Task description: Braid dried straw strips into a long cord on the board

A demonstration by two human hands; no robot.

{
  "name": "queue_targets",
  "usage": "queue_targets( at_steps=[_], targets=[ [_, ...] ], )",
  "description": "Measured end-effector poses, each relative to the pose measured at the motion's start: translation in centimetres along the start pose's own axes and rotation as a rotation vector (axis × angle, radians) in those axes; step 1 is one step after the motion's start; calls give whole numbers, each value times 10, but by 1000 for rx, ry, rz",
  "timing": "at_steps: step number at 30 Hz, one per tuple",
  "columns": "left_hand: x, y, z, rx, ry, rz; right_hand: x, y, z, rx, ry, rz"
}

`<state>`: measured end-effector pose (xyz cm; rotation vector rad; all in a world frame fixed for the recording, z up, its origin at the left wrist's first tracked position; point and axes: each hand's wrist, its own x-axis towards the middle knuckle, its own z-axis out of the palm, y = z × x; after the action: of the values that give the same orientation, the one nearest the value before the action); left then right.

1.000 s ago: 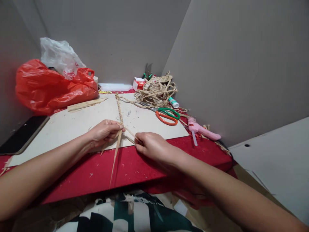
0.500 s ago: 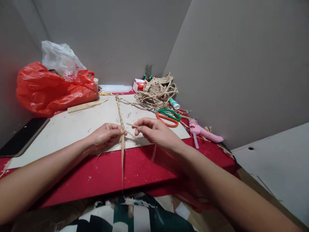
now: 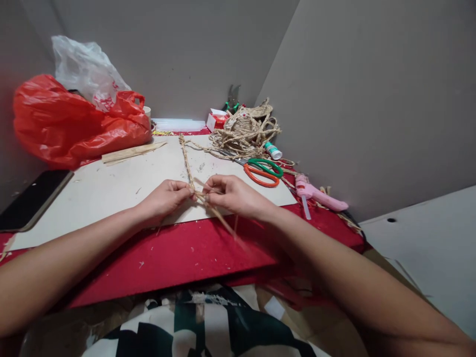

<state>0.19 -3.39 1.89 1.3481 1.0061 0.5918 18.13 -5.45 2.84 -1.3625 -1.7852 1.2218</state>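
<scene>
Pinching a braid [image 3: 186, 159] of dried fibre at its near end, a person's left hand [image 3: 165, 198] and right hand [image 3: 232, 194] meet fingertip to fingertip over the front edge of a pale board [image 3: 111, 188]. The left hand's fingers are closed on the braid, and the right hand's are closed on loose strands [image 3: 220, 221] that trail toward the person across the red cloth [image 3: 178, 258]. The braid runs straight away from the hands, up the middle of the board to its far edge. Right of the hands, at the board's corner, lie scissors [image 3: 262, 172] with orange and green handles; a pink glue gun [image 3: 320, 196] rests just beyond them on the cloth, near the wall. A tangle of twine [image 3: 247, 131] fills the far corner, with a small bottle [image 3: 273, 150] beside it. On the left, a red bag [image 3: 70, 124] slumps against a white bag [image 3: 82, 67] — flat sticks [image 3: 130, 151] lie just in front, and a phone [image 3: 33, 198] sits by the board's left edge.
</scene>
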Motion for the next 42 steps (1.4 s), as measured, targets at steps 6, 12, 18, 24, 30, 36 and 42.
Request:
queue_targets(
  at_steps=[6,12,18,24,30,36,42],
  targets=[
    [5,3,-5,28,-60,-110,12,10,-22,-257,-45,-70],
    [4,3,-3,34,-25,-91,-13,-8,-17,-373,213,-200],
    [0,5,1,-64,-50,-57,-29,-9,20,-262,211,-182],
    [0,3,2,-35,-9,-23,-11,10,32,-590,290,-74],
    [-1,3,2,-5,-30,-16,-15,9,35,-863,292,-65],
    [1,-2,2,-24,12,53,-19,2,33,-908,214,-95],
    [-1,0,-2,-81,-46,-14,-13,-15,-3,-640,376,-146]
  ],
)
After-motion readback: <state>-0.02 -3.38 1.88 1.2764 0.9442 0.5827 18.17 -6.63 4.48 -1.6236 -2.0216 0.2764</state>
